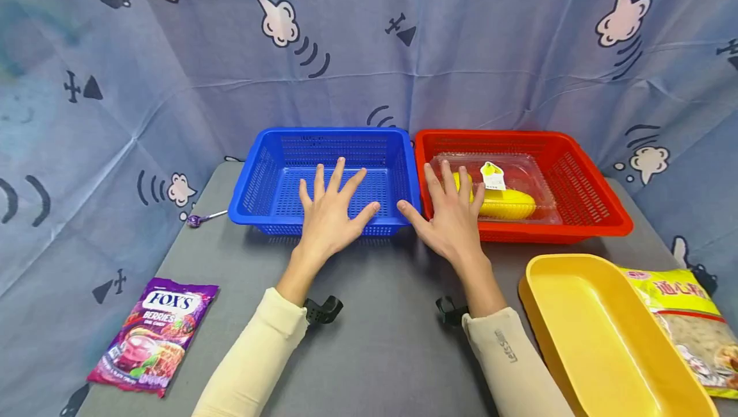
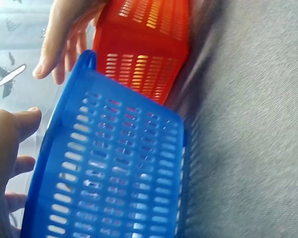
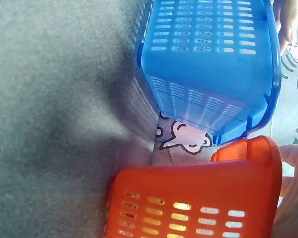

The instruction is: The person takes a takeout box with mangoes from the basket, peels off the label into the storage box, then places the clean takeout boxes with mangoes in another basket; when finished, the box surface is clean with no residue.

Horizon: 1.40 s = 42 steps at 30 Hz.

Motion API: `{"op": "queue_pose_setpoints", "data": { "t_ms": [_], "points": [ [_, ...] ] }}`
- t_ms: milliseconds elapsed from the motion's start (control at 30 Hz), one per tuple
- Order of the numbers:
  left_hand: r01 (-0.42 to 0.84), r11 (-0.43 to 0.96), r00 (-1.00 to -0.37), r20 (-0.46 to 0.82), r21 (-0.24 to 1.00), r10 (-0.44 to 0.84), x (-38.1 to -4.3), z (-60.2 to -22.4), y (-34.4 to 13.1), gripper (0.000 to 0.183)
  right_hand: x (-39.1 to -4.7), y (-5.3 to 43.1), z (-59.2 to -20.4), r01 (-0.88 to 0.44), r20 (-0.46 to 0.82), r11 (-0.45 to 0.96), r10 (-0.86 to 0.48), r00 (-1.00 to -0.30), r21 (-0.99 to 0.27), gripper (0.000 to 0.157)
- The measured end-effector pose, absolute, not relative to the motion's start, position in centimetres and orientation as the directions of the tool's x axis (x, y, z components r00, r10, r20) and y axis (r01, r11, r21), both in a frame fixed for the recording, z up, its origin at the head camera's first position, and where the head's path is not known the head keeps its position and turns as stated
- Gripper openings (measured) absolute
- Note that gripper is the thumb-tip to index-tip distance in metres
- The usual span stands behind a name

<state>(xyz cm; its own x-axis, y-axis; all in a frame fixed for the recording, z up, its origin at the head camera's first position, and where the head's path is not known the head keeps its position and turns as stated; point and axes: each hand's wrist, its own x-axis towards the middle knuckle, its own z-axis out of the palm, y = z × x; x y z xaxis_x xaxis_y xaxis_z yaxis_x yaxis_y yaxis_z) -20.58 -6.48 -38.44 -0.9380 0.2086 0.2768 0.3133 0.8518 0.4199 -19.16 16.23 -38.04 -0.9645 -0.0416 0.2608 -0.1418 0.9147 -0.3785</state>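
Fingers spread, my left hand (image 1: 330, 215) hovers over the front rim of the blue basket (image 1: 262, 220), which has nothing inside it. My right hand (image 1: 452, 218) is spread the same way over the left part of the red basket (image 1: 599, 228). Inside the red basket lies a clear plastic box (image 1: 542, 177) with a yellow fruit-like item (image 1: 510, 205) and a small white label (image 1: 492, 175). Both hands hold nothing. The wrist views show the fingers above the basket rims, with the left hand (image 2: 10, 158) beside the blue basket and the right hand (image 3: 293, 193) beside the red one.
A purple Fox's candy bag (image 1: 158, 334) lies at the front left, and a lollipop (image 1: 196, 220) beside the blue basket. At the right stand a yellow tray (image 1: 599, 334) and a yellow-topped food packet (image 1: 686, 321). A patterned cloth (image 1: 357, 39) hangs behind the grey table (image 1: 392, 353).
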Motion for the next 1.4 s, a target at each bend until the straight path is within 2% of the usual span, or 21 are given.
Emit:
{"op": "queue_pose_setpoints", "data": {
  "t_ms": [500, 1400],
  "points": [
    [0.352, 0.854, -0.923, 0.291, 0.383, 0.25, -20.1, -39.1, -4.9, 0.066, -18.4, 18.4, -38.3, -0.126, 0.324, 0.91, 0.009, -0.946, -0.396, 0.088],
    [0.412, 0.859, -0.894, 0.32, 0.303, 0.315, -19.8, -39.4, -2.8, 0.059, -17.9, 24.1, -36.8, -0.061, 0.309, 0.9, 0.084, -0.947, -0.432, 0.075]
  ]
}}
